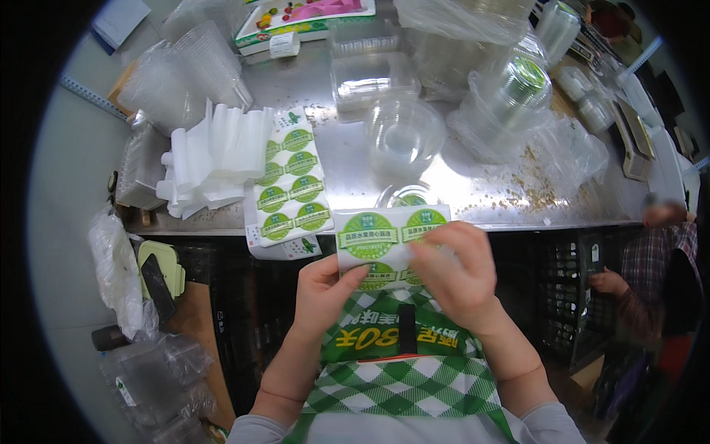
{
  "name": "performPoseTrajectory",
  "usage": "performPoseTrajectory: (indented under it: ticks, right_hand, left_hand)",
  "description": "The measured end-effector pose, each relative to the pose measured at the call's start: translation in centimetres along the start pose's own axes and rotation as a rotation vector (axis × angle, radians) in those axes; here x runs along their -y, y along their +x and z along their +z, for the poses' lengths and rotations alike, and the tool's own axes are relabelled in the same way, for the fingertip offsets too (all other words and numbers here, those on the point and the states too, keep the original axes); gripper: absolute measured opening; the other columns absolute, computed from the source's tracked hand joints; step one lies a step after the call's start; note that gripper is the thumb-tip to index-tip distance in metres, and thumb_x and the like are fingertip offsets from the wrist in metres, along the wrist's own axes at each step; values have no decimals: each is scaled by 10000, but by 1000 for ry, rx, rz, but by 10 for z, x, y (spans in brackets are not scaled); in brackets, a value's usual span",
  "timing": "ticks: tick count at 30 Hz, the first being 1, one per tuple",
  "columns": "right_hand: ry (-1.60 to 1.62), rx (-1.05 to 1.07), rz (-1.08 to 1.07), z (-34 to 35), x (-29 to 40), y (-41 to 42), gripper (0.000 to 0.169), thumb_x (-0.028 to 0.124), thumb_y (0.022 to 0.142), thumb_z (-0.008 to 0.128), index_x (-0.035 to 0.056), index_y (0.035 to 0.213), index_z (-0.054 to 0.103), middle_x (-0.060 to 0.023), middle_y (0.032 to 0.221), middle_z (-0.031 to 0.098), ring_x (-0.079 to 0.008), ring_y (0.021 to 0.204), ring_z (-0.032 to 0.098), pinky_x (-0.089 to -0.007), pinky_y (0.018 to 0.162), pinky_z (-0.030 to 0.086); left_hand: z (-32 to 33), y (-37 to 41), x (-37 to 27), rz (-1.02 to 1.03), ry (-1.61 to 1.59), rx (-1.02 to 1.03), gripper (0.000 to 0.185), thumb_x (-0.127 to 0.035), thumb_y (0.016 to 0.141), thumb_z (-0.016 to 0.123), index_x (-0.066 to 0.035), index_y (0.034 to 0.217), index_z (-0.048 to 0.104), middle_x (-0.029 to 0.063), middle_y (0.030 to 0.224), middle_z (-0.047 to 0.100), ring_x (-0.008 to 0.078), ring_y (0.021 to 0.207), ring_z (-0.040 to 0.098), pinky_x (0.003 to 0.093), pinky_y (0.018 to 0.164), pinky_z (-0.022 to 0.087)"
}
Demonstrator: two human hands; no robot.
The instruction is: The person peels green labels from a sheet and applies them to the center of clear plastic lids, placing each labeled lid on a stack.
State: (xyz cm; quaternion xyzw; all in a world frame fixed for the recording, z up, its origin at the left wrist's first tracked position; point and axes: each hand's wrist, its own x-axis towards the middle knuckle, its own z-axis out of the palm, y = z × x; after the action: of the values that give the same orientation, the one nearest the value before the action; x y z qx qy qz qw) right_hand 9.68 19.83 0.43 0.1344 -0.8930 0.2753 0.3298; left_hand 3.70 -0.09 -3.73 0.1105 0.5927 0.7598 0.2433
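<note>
A sheet of round green stickers (369, 236) is held up over the near edge of the steel table. My left hand (330, 288) grips its lower left, the thumb on its front. At the sheet's right side is my right hand (460, 266), slightly blurred, its fingertips on or close to a sticker; whether they pinch anything is hidden. Just behind the sheet lies a clear round lid (413, 195) with a green sticker, partly covered. A clear plastic bowl (406, 136) stands farther back. More sticker sheets (294, 183) lie at the left, beside curled white backing paper (222, 150).
Clear rectangular containers (373, 80), stacked clear cups (208, 61) and bagged tubs (499, 105) stand at the back. Brown spots mark the table at right. Below the right edge is a black crate (566, 294), with a co-worker's hand (609, 282) at it. A phone (158, 286) lies lower left.
</note>
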Motion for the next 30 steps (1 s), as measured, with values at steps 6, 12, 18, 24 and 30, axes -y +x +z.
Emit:
performPoseTrajectory:
  ticks: [6, 12, 18, 24, 30]
  right_hand:
    - [7, 224, -117, 2, 0, 5, 273, 103, 674, 614, 9, 930, 614, -75, 923, 566, -243, 915, 554, -355, 783, 451]
    - [91, 233, -90, -2, -5, 6, 216, 61, 675, 671, 20, 879, 613, -72, 894, 581, -248, 876, 566, -347, 754, 465]
    - [-7, -247, 366, -39, -35, 3, 176, -25, 661, 660, 44, 815, 611, -99, 822, 596, -272, 783, 572, -331, 701, 470]
    - [165, 187, 42, -13, -8, 2, 210, 68, 670, 719, 48, 842, 600, -117, 1001, 593, -309, 990, 569, -399, 850, 460]
    - [691, 169, 699, -9, -29, -6, 141, 43, 754, 684, 23, 854, 587, -76, 944, 620, -168, 885, 606, -292, 810, 469]
  left_hand:
    - [12, 0, 1, 113, 296, 128, 190, -16, 841, 628, 27, 1024, 658, 90, 876, 677, 109, 728, 618, 236, 642, 476]
    - [13, 1, -12, 144, 503, 240, 192, -14, 789, 642, 23, 977, 652, 129, 833, 658, 216, 703, 639, 283, 639, 492]
    - [-3, 9, -7, 226, 638, 635, 221, -29, 719, 596, 15, 930, 645, 134, 797, 648, 238, 651, 621, 305, 607, 480]
    - [18, 7, -3, 102, 598, 611, 612, -126, 769, 586, -24, 1328, 357, 188, 729, 595, 344, 561, 572, 412, 521, 438]
    - [15, 13, 5, 168, 620, 640, 575, -129, 773, 582, -22, 1310, 408, 191, 737, 596, 349, 577, 574, 407, 537, 443]
